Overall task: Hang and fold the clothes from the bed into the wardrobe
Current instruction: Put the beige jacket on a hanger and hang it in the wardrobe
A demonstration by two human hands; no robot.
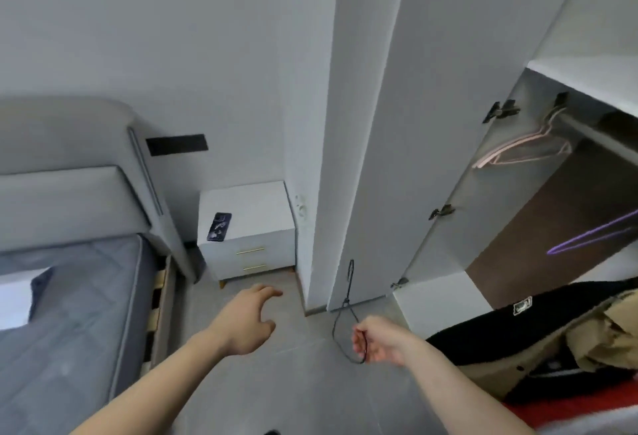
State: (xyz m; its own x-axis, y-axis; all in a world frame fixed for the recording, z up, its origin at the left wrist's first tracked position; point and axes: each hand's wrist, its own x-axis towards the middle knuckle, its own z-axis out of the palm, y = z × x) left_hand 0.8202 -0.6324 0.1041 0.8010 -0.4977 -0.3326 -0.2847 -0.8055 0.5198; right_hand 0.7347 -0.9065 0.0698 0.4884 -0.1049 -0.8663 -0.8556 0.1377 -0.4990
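A pale bedroom: the bed lies left, the open wardrobe right. The right hand pinches a black wire hanger, hook pointing away. The left hand, loosely spread and empty, is nearer the bed; clothes lie piled lower right.

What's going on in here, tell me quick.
A person stands between the bed and the open wardrobe. The right hand grips a thin black hanger with nothing on it; the left hand is stretched forward, empty, fingers loose. Pink hangers hang bare on the wardrobe rail. A black garment and a tan one lie at lower right, not hung yet.
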